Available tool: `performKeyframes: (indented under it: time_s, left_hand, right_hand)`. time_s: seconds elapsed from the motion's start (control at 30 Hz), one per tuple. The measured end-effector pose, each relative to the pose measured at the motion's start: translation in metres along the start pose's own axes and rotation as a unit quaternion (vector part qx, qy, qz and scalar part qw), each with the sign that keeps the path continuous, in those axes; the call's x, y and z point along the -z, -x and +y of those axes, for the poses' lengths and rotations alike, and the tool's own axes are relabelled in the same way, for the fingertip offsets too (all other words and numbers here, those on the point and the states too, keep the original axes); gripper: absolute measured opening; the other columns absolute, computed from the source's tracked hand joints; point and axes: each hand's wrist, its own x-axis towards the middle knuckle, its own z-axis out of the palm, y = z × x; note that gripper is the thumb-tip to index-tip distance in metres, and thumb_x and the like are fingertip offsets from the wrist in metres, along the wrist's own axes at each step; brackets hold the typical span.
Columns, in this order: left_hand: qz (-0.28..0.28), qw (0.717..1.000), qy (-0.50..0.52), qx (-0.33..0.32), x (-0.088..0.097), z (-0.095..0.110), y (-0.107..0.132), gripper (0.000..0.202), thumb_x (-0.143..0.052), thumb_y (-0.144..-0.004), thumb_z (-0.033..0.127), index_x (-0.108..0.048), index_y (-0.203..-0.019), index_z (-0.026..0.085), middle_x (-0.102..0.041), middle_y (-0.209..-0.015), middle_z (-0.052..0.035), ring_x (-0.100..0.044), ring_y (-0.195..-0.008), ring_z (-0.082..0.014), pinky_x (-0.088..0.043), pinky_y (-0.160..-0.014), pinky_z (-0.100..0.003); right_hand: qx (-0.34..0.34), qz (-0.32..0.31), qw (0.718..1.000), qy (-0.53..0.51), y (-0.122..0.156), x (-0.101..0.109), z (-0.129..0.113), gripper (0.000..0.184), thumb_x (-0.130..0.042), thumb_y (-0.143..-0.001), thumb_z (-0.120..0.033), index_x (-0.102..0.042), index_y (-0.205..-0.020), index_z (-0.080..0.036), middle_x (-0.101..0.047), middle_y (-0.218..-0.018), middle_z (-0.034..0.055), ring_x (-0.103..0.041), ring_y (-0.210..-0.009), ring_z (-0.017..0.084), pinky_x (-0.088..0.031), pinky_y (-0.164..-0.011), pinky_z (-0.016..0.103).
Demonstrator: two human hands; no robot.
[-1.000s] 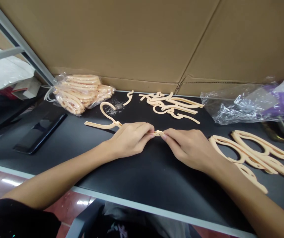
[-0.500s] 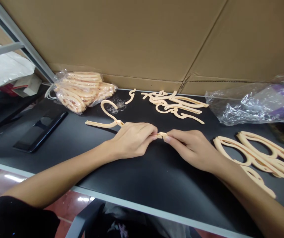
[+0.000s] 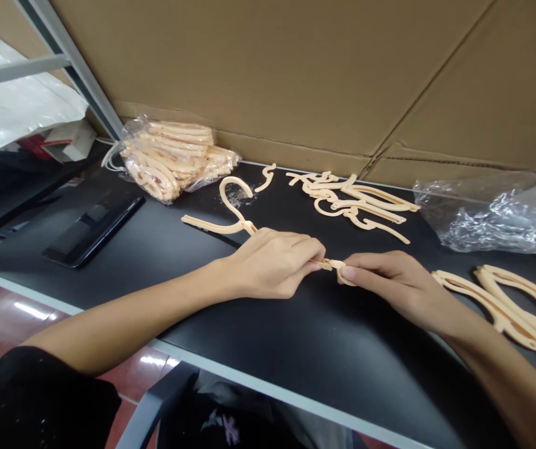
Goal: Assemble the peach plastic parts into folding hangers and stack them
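My left hand (image 3: 284, 263) is closed around one arm of a cream plastic folding hanger (image 3: 237, 215); its hook and other arm stick out to the left, past the back of the hand. The fingers cover the middle of the held arm. At its right end, my right hand (image 3: 389, 280) pinches a small curved cream piece (image 3: 344, 273) between thumb and fingers. That piece touches the tip of the hanger arm; whether the two are joined I cannot tell. A loose curved piece (image 3: 267, 178) lies behind the hook.
Several hanger parts (image 3: 356, 202) lie at the back of the black table (image 3: 258, 349). Folded hangers (image 3: 520, 312) rest at the right, beside clear plastic wrap (image 3: 483, 215). A bag of parts (image 3: 174, 159) and a dark phone (image 3: 95, 231) are on the left. Cardboard (image 3: 272, 75) stands behind.
The view has shifted, so most things appear further right. The small curved piece in my right hand now hangs lower and shows more. Both hands keep their hold.
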Motion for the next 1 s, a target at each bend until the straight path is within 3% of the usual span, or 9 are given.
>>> performKeyframes:
  time_s: [0.2,0.4,0.7,1.0]
  left_hand:
    - [-0.023,0.999,0.028,-0.022,-0.0032,0.0039,0.0021,0.015,-0.046,-0.099,0.022,-0.059,-0.095,0.016,-0.071,-0.089,-0.0044,-0.066,-0.075,-0.0161,-0.042,-0.062,-0.028]
    - [-0.037,0.996,0.081,0.022,-0.0033,0.0080,0.0013,0.012,-0.047,-0.098,0.022,-0.057,-0.093,0.017,-0.069,-0.084,-0.0018,-0.064,-0.072,-0.0146,-0.043,-0.062,-0.027]
    - [-0.040,0.996,0.075,0.028,-0.0031,0.0019,0.0017,0.012,-0.049,-0.097,0.022,-0.057,-0.091,0.018,-0.069,-0.084,-0.0009,-0.064,-0.072,-0.0141,-0.042,-0.062,-0.026]
    - [0.001,0.990,0.124,0.073,-0.0047,0.0012,0.0022,0.008,-0.053,-0.094,0.023,-0.057,-0.090,0.018,-0.064,-0.075,0.0014,-0.056,-0.059,-0.0109,-0.039,-0.056,-0.023]
  right_hand:
    - [0.007,-0.046,0.999,0.014,0.0006,0.0012,-0.0027,0.047,-0.049,-0.094,-0.057,-0.059,-0.066,-0.020,-0.047,-0.060,-0.0013,-0.041,-0.057,0.013,-0.034,-0.053,0.028]
    - [-0.015,-0.041,0.999,-0.008,-0.0003,0.0026,-0.0069,0.051,-0.050,-0.090,-0.063,-0.061,-0.065,-0.020,-0.050,-0.060,-0.0003,-0.042,-0.057,0.014,-0.033,-0.052,0.028]
    - [-0.023,-0.052,0.998,0.001,0.0013,0.0043,-0.0018,0.048,-0.050,-0.092,-0.059,-0.063,-0.067,-0.020,-0.050,-0.060,-0.0006,-0.042,-0.057,0.014,-0.032,-0.051,0.028]
    - [-0.027,-0.026,0.999,-0.039,0.0014,0.0030,0.0007,0.045,-0.052,-0.092,-0.055,-0.061,-0.066,-0.020,-0.047,-0.061,-0.0011,-0.040,-0.059,0.013,-0.031,-0.053,0.028]
